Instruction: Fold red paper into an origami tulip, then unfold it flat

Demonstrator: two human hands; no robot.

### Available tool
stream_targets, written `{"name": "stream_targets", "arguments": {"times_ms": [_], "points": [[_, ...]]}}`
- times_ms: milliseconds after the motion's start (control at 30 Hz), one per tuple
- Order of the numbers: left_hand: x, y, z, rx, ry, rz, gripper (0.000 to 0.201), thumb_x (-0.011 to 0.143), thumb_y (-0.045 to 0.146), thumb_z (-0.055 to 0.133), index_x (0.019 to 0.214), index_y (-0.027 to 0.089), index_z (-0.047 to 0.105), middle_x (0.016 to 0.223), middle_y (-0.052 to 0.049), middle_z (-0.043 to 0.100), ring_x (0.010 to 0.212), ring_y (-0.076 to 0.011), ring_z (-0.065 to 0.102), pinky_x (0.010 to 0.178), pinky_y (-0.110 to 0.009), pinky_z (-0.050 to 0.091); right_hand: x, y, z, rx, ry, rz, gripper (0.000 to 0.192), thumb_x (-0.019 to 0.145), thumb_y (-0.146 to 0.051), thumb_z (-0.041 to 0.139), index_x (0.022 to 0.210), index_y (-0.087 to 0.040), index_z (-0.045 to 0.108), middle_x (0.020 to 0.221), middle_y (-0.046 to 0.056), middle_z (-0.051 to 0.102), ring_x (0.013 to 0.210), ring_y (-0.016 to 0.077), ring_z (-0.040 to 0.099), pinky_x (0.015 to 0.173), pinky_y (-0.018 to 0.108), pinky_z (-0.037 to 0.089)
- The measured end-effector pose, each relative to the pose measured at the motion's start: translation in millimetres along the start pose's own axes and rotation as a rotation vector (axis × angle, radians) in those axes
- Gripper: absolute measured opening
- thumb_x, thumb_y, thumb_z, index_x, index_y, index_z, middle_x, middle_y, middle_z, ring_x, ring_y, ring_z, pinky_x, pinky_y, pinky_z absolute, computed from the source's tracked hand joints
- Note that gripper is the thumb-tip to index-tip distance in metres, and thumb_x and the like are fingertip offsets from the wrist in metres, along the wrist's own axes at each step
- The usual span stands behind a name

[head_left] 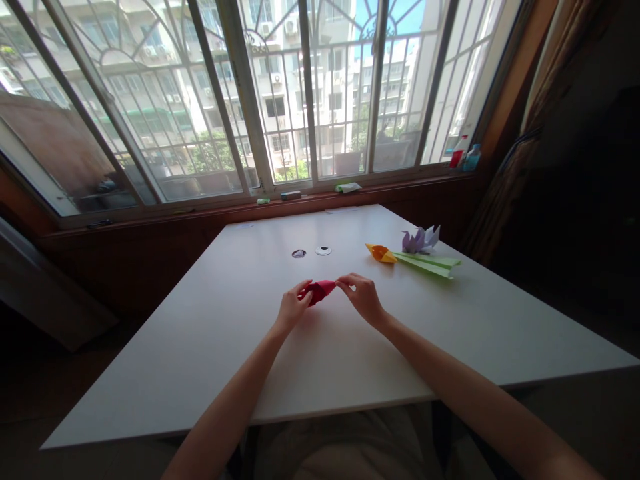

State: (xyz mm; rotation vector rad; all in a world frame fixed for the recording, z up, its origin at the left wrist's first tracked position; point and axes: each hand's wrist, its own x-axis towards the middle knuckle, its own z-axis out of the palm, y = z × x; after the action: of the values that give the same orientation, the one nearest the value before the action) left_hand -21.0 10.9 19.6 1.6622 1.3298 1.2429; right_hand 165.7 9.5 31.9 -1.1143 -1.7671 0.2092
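Observation:
A small folded piece of red paper (320, 290) sits just above the white table (200, 347), held from both sides. My left hand (294, 306) pinches its left end and my right hand (361, 296) pinches its right tip. Further right on the table lie a finished paper flower with an orange head (381, 253) and a green stem (430, 265), and a purple folded paper flower (421, 239) just behind them.
Two small round holes (299, 253) (323, 251) sit in the table beyond my hands. A wooden window sill (300, 200) holds small items and bottles (464, 155) at the right. Barred windows fill the back; a curtain (540, 113) hangs at right.

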Motion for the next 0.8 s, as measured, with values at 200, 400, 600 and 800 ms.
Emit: {"name": "stream_targets", "arguments": {"times_ms": [200, 400, 600, 800], "points": [[-5, -2, 8.8, -0.037, -0.119, -0.035, 0.024, 0.069, 0.023, 0.050, 0.085, 0.018, 0.067, 0.080, -0.003, 0.068, 0.074, -0.0171, 0.059, 0.067, -0.025, 0.044, 1, -4, -1, 0.076, -0.002, -0.011, 0.018, 0.078, -0.030, 0.051, 0.075, -0.018, 0.064, 0.073, 0.004, 0.063, 0.066, 0.0142, 0.057, 0.064, 0.025, 0.043], [-6, 2, 9.0, -0.233, -0.050, -0.147, 0.029, 0.071, 0.034, 0.049, 0.080, 0.013, 0.066, 0.070, -0.005, 0.067, 0.062, -0.0156, 0.059, 0.059, -0.025, 0.043, -1, -8, 1, 0.163, -0.126, 0.115, 0.031, 0.076, -0.037, 0.052, 0.099, -0.016, 0.055, 0.075, 0.004, 0.064, 0.065, 0.0133, 0.058, 0.059, 0.024, 0.044], [-8, 7, 9.7, -0.322, -0.026, -0.234, 0.030, 0.068, 0.036, 0.053, 0.078, 0.011, 0.065, 0.066, -0.005, 0.065, 0.058, -0.0138, 0.057, 0.052, -0.023, 0.042, -7, -6, 7, 0.168, -0.397, 0.147, 0.033, 0.079, -0.041, 0.045, 0.065, -0.016, 0.059, 0.059, 0.001, 0.062, 0.055, 0.0110, 0.055, 0.053, 0.021, 0.039], [-10, 9, 9.5, -0.331, -0.159, -0.292, 0.027, 0.068, 0.032, 0.053, 0.080, 0.011, 0.065, 0.068, -0.007, 0.065, 0.059, -0.0135, 0.057, 0.052, -0.023, 0.045, -6, -7, 7, 0.148, -0.355, 0.155, 0.033, 0.079, -0.034, 0.043, 0.053, -0.015, 0.053, 0.051, -0.001, 0.057, 0.048, 0.0088, 0.050, 0.050, 0.019, 0.034]]}}
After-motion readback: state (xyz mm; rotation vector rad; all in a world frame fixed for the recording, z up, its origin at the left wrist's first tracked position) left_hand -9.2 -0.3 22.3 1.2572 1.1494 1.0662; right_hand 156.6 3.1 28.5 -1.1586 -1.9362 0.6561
